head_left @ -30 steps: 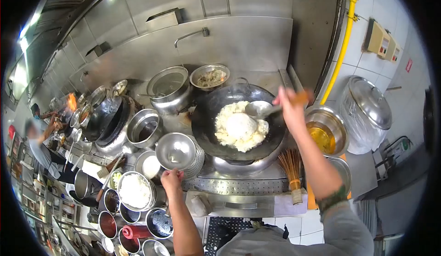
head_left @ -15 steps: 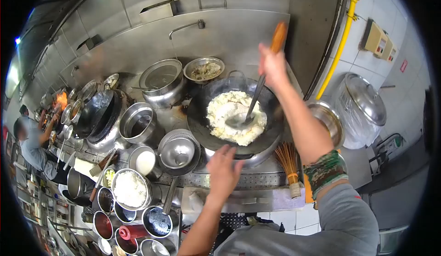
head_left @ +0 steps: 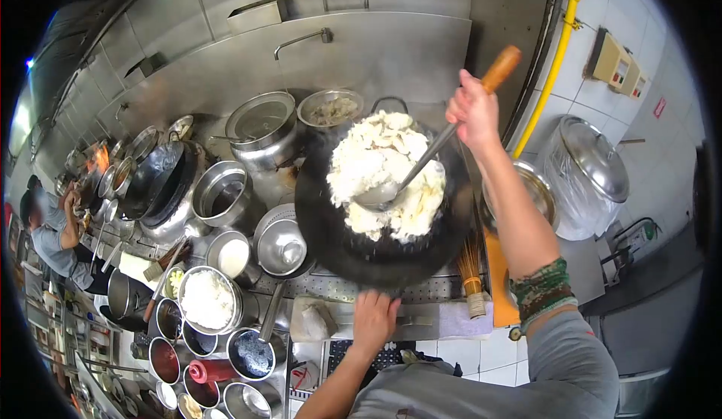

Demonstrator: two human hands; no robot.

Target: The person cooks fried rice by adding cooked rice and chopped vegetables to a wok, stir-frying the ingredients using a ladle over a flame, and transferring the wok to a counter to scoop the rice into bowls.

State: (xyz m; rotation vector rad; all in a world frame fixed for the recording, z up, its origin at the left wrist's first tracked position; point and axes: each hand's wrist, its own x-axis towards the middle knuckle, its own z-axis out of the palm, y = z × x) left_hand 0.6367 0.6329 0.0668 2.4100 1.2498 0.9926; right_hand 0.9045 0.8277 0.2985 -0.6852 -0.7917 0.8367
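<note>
My right hand is closed round the shaft of a long ladle, just below its wooden handle. The ladle's bowl dips into a white, lumpy food, perhaps rice or egg, heaped in a large black wok. At the wok's near edge my left hand grips the wok, its fingertips hidden under the rim. The wok is blurred by motion and looks raised and tilted, with bits of food loose over its surface.
A bamboo brush lies right of the wok. To the left are a strainer over a pan, a bowl of white rice, several sauce pots and a red bottle. A covered pot stands behind. Another person works far left near flames.
My left hand has come down to the wok's near edge and taken hold of it. The wok has come up towards me, and the food has spread upward. My right hand with the ladle shifted right.
</note>
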